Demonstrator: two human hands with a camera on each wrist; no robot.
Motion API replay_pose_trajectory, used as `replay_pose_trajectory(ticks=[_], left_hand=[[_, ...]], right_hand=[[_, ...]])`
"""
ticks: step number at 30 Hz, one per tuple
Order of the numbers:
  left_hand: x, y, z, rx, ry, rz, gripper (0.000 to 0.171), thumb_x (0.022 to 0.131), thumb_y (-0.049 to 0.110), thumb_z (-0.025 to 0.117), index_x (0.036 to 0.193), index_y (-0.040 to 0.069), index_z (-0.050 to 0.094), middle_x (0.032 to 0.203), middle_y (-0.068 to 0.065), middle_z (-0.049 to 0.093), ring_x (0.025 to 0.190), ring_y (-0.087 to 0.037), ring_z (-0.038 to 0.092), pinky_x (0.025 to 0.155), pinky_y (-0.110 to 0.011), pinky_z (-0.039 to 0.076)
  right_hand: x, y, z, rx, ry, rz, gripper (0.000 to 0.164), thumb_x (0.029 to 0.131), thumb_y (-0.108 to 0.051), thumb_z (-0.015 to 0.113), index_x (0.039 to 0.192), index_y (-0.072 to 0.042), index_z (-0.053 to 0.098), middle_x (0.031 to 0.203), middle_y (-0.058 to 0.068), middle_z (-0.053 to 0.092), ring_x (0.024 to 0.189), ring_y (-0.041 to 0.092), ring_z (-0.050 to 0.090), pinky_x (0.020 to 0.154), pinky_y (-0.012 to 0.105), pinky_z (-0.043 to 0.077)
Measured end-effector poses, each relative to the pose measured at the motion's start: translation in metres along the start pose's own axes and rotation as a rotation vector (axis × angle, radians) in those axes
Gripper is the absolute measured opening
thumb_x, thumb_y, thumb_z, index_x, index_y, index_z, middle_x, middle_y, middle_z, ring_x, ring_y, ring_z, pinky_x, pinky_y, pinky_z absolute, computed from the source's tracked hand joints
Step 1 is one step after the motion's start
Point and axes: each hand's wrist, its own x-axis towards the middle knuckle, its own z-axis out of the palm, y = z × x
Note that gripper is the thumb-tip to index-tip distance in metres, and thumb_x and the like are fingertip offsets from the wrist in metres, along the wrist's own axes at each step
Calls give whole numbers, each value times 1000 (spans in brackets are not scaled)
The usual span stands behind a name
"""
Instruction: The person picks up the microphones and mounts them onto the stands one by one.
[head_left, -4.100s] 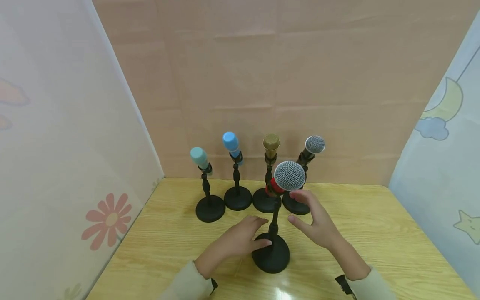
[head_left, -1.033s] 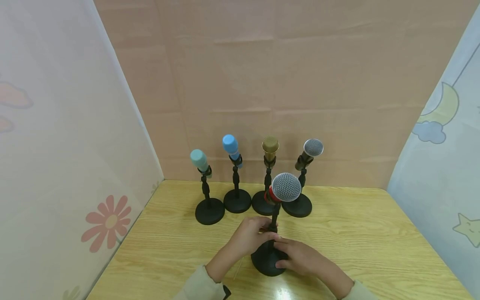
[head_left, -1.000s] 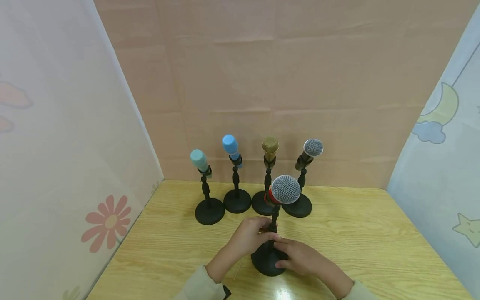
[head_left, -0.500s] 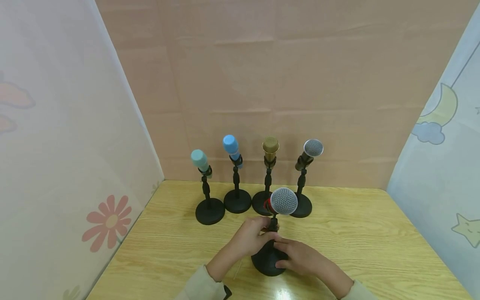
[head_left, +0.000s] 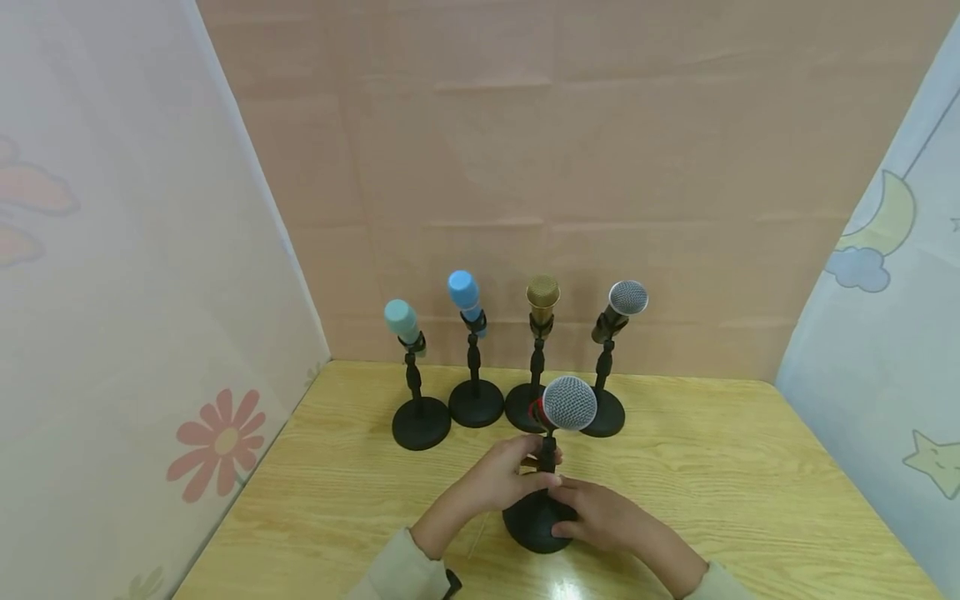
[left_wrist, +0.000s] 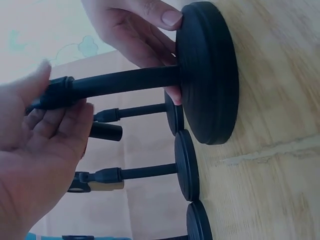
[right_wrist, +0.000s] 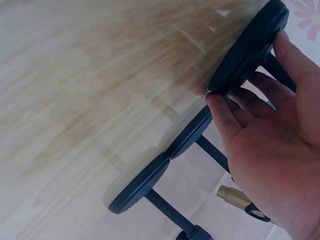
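Note:
Closest to me on the wooden table stands a black desk microphone stand (head_left: 528,525) with a round base. The microphone (head_left: 569,403) clipped on top has a silver mesh head and a red band. My left hand (head_left: 497,477) grips the stand's pole at its collar (left_wrist: 59,92), thumb on one side and fingers on the other. Lower down, my right hand (head_left: 603,515) holds the round base, its thumb on the upper face and fingers at the rim. In the right wrist view the pole is partly hidden behind that hand.
Behind stands a row of other microphones on black stands: teal (head_left: 401,318), blue (head_left: 464,293), gold (head_left: 542,296) and silver-headed (head_left: 627,298). A brown backdrop (head_left: 600,150) rises behind the table, with patterned panels on both sides.
Earlier both hands were beside the stand; the left has since gripped the pole and the right has come down to the base. The red-banded microphone has sunk lower toward the base.

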Motion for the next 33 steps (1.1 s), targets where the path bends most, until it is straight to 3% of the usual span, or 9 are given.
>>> replay_pose_trajectory(ticks=[6, 11, 16, 21, 24, 33], left_hand=[[1, 1, -1, 35, -19, 19, 15, 100, 21, 64, 115, 17, 66, 115, 4, 69, 114, -6, 64, 98, -27, 52], [2, -2, -2, 77, -68, 31, 22, 101, 22, 62, 120, 12, 65, 118, 4, 68, 116, -7, 62, 98, -26, 52], [-1, -11, -4, 285, -129, 13, 34, 97, 22, 69, 129, 12, 66, 128, 3, 67, 121, -10, 61, 99, -26, 51], [-15, -20, 1, 516, -189, -127, 47, 90, 33, 79, 131, 15, 67, 126, 5, 66, 114, -11, 59, 94, -27, 52], [-21, -24, 9, 606, -211, -182, 56, 85, 43, 82, 131, 15, 67, 126, 6, 65, 110, -10, 57, 88, -26, 54], [-15, -27, 35, 731, -170, -128, 72, 81, 51, 82, 136, 10, 63, 134, 3, 62, 114, -10, 55, 86, -23, 55]], right_hand=[[0, 0, 1, -7, -5, 7, 59, 95, -40, 70, 136, 1, 61, 148, 19, 53, 130, 39, 56, 104, 51, 48], [-1, 0, 1, -6, 2, -1, 60, 96, -41, 69, 137, 0, 61, 148, 18, 53, 131, 38, 56, 104, 51, 48], [-1, 0, 0, -1, 22, -5, 61, 96, -43, 67, 141, -2, 59, 149, 16, 53, 131, 37, 56, 104, 49, 48], [-1, 0, 2, 7, 18, 14, 61, 96, -42, 68, 139, 0, 59, 149, 17, 53, 131, 37, 56, 105, 50, 48], [-1, -1, 3, 13, 21, 13, 62, 95, -44, 68, 138, 1, 60, 147, 18, 54, 130, 39, 56, 104, 51, 48], [-9, 11, 2, 55, 61, 57, 64, 93, -44, 70, 137, 1, 61, 145, 20, 56, 128, 41, 57, 102, 54, 48]])
